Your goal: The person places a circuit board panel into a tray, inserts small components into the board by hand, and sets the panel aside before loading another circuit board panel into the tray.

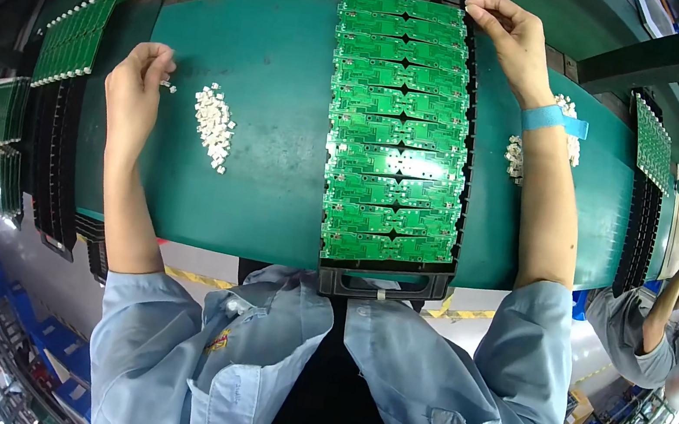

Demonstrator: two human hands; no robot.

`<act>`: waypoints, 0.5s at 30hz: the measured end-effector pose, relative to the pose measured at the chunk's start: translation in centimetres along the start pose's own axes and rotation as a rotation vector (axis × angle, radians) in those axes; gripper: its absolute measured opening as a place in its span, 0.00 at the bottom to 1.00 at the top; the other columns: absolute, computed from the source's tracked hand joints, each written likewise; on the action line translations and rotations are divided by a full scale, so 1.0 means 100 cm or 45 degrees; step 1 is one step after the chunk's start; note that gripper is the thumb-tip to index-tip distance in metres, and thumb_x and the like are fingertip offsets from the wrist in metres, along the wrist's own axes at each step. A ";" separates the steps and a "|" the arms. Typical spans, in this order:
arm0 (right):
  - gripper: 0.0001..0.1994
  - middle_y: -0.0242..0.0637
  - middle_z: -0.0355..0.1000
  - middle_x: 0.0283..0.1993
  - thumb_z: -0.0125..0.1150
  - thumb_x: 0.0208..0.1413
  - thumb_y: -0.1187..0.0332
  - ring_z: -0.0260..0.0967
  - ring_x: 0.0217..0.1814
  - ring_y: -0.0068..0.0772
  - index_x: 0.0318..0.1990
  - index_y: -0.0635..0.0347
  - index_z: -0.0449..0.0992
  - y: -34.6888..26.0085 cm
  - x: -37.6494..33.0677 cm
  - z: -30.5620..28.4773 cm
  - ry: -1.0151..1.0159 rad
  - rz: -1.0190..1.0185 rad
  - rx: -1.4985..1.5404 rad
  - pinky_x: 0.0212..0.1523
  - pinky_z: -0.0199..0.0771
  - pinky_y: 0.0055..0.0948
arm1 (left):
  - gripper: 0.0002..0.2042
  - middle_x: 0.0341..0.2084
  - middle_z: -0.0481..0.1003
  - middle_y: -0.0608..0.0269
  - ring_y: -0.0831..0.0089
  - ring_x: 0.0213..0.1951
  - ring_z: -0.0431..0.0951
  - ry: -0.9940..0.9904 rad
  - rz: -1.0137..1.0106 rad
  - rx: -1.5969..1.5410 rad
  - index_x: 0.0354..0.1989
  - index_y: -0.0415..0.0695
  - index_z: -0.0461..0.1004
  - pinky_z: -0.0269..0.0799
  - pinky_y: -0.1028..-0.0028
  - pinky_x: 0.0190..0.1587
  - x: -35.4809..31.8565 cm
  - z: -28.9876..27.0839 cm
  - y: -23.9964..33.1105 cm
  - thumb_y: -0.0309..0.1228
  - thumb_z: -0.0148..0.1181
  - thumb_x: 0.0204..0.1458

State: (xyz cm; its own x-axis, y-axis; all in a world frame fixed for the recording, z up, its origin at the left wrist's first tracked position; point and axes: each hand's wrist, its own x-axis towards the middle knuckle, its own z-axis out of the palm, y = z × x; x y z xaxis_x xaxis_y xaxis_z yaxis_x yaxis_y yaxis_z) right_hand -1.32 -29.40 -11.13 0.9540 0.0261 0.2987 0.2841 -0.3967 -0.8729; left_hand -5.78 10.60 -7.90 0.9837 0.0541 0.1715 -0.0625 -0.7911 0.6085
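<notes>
A long panel of green circuit boards (400, 98) lies in a black carrier (385, 287) in front of me. My right hand (513, 49) is at the panel's far right corner, thumb and forefinger pinched on what looks like a small white connector (468, 6). A blue band (544, 117) circles that wrist. To the left, my left hand (137, 85) is raised with its fingertips closed together; what they hold, if anything, is hidden. A few loose white connectors (169, 86) lie just below those fingertips. Beside them is a heap of white connectors (213, 127).
Another heap of white connectors (514, 157) lies partly behind my right forearm. Panels edged with white connectors stand at the left (76, 37) and right (653, 143). The green mat (292, 56) covers the bench. Another person (646, 332) is at the far right.
</notes>
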 end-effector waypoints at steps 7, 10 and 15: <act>0.08 0.32 0.74 0.34 0.56 0.53 0.73 0.68 0.35 0.18 0.39 0.66 0.76 0.002 0.002 -0.001 -0.066 0.015 -0.067 0.41 0.68 0.14 | 0.07 0.23 0.73 0.62 0.79 0.27 0.69 -0.134 0.058 -0.349 0.33 0.33 0.74 0.66 0.81 0.31 0.002 0.010 0.021 0.22 0.50 0.51; 0.07 0.31 0.75 0.31 0.56 0.51 0.75 0.67 0.31 0.17 0.37 0.66 0.76 0.003 0.001 0.001 -0.009 -0.030 -0.029 0.34 0.66 0.13 | 0.07 0.23 0.72 0.63 0.79 0.26 0.69 -0.241 0.062 -0.428 0.33 0.33 0.74 0.65 0.82 0.30 0.003 0.014 0.033 0.23 0.51 0.51; 0.06 0.30 0.75 0.29 0.55 0.51 0.75 0.66 0.27 0.16 0.36 0.65 0.77 0.006 0.003 0.000 0.006 -0.083 -0.093 0.29 0.64 0.14 | 0.07 0.22 0.72 0.64 0.80 0.26 0.69 -0.327 0.130 -0.473 0.33 0.34 0.74 0.63 0.84 0.29 0.008 0.022 0.048 0.23 0.51 0.51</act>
State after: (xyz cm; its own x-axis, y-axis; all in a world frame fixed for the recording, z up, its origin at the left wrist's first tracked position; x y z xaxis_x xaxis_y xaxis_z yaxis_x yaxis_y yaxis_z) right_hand -0.91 -29.61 -11.55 0.9332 0.0496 0.3560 0.3377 -0.4605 -0.8209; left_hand -4.90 5.56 -6.52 0.9764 -0.2022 0.0760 -0.1713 -0.5101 0.8429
